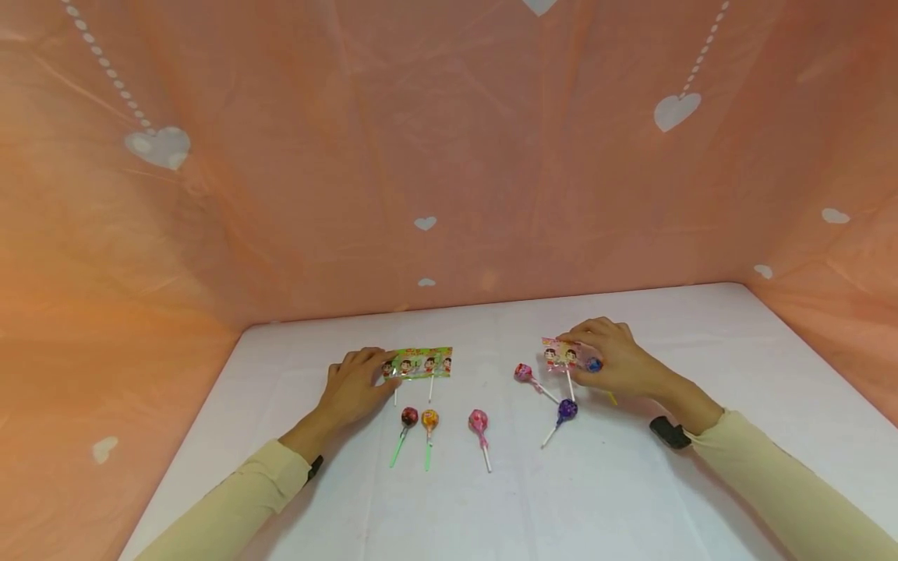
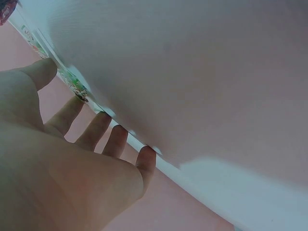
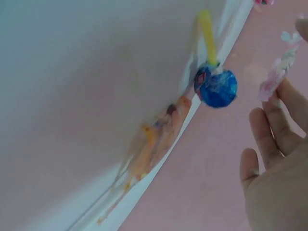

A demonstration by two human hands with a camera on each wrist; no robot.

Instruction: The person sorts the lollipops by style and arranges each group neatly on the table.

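My left hand [image 1: 356,387] pinches the left end of a green printed lollipop packet [image 1: 428,364], thumb at its lower edge and index finger at its upper edge. Its other fingertips rest on the white surface in the left wrist view. In my right hand [image 1: 617,362], thumb and fingers hold a pink printed lollipop packet [image 1: 559,354], raised off the table in the right wrist view. Beside that hand lies a blue lollipop [image 3: 216,88] on a yellow stick. A red-and-pink lollipop [image 1: 523,372] and a purple lollipop [image 1: 567,409] lie near the pink packet.
A dark red lollipop [image 1: 409,418], an orange lollipop [image 1: 430,419] and a pink lollipop [image 1: 479,421] lie toward the front of the white table [image 1: 449,506]. An orange wrapped item [image 3: 159,139] shows in the right wrist view. Peach curtains [image 1: 477,171] enclose the back and sides.
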